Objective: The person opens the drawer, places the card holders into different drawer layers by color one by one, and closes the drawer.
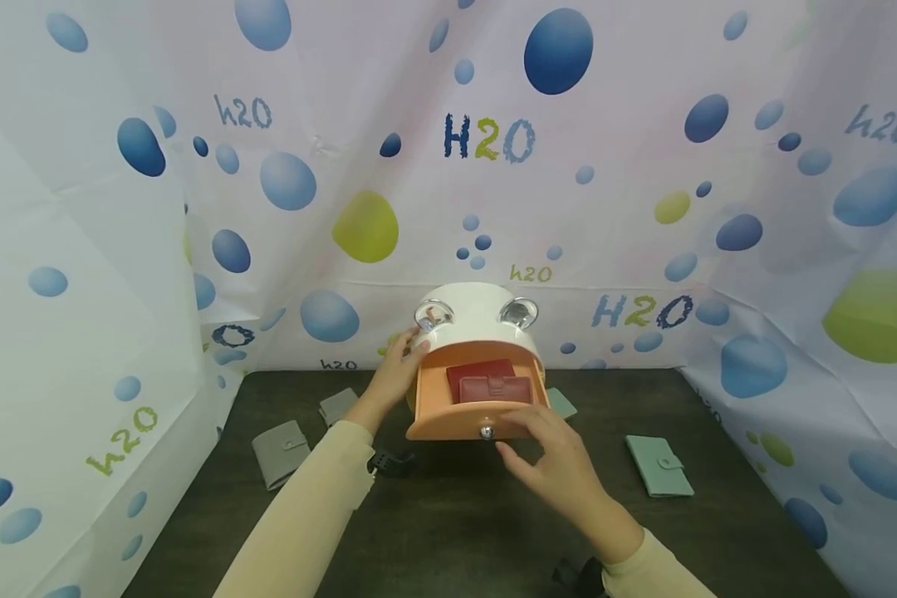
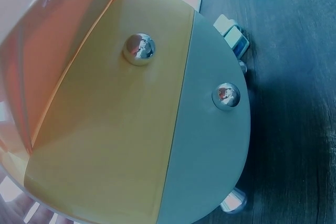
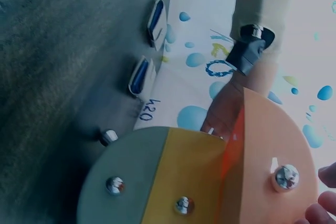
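A rounded white drawer cabinet with two clear ears stands on the table. Its orange top drawer is pulled out, with two dark red wallets inside, one lying partly over the other. Against the cabinet's left side, my left hand rests with its fingers extended. My right hand is at the drawer front, thumb and fingers spread beside the silver knob, not round it. Below, the yellow drawer and the grey-green drawer are closed in the left wrist view.
Left of the cabinet lie a grey wallet and a smaller-looking grey one. To the right is a mint green wallet; another green one is partly hidden behind the cabinet. A printed curtain surrounds the dark table.
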Motion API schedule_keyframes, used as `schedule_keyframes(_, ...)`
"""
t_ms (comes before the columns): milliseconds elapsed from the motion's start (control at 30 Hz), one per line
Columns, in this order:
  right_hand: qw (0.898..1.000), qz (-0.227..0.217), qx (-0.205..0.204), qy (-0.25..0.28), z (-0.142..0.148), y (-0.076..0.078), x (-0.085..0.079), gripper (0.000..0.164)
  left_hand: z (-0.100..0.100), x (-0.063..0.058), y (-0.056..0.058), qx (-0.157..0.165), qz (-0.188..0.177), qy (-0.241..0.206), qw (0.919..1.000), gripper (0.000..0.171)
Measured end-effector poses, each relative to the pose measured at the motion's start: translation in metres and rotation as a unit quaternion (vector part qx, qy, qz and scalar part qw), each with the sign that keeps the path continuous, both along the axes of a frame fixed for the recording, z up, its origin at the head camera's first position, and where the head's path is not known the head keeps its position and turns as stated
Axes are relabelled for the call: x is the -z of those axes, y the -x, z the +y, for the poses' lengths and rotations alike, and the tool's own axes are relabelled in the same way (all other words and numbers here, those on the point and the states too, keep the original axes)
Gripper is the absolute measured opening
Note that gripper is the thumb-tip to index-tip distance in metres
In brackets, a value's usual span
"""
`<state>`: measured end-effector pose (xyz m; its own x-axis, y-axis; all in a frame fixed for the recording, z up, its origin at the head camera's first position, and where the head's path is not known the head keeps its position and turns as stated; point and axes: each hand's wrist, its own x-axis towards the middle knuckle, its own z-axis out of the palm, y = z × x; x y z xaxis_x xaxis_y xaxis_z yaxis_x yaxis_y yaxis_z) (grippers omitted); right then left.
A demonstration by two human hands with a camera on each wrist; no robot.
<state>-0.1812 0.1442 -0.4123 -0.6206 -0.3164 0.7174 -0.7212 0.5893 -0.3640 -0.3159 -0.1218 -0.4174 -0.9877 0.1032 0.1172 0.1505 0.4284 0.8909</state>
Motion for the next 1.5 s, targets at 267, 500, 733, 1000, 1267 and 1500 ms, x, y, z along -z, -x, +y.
schedule_keyframes(267, 1.000, 0.013, 0.008, -0.003, -0.008, 0.001, 0.009, 0.039, -0.003, 0.002, -0.001, -0.002, -0.002, -0.007, 1.0000, 0.069)
schedule_keyframes(500, 1.000, 0.018, 0.015, 0.007, -0.011, 0.002, 0.013, 0.036, -0.001, 0.000, 0.000, 0.001, -0.005, -0.007, 1.0000, 0.069)
schedule_keyframes(733, 0.999, 0.022, 0.028, 0.004, -0.016, 0.002, 0.014, 0.037, 0.000, -0.003, 0.000, 0.003, -0.005, -0.004, 1.0000, 0.068)
schedule_keyframes(1000, 0.999, 0.030, 0.040, -0.014, -0.021, 0.002, 0.016, 0.035, 0.000, -0.003, -0.001, 0.002, -0.011, -0.003, 0.9999, 0.068)
schedule_keyframes(1267, 0.997, 0.047, 0.049, -0.021, -0.023, 0.006, 0.016, 0.033, 0.000, -0.003, 0.001, 0.001, -0.003, -0.003, 1.0000, 0.068)
schedule_keyframes(1500, 0.998, 0.050, 0.044, -0.014, -0.024, 0.006, 0.017, 0.029, 0.000, -0.001, 0.001, -0.003, -0.003, 0.002, 1.0000, 0.066)
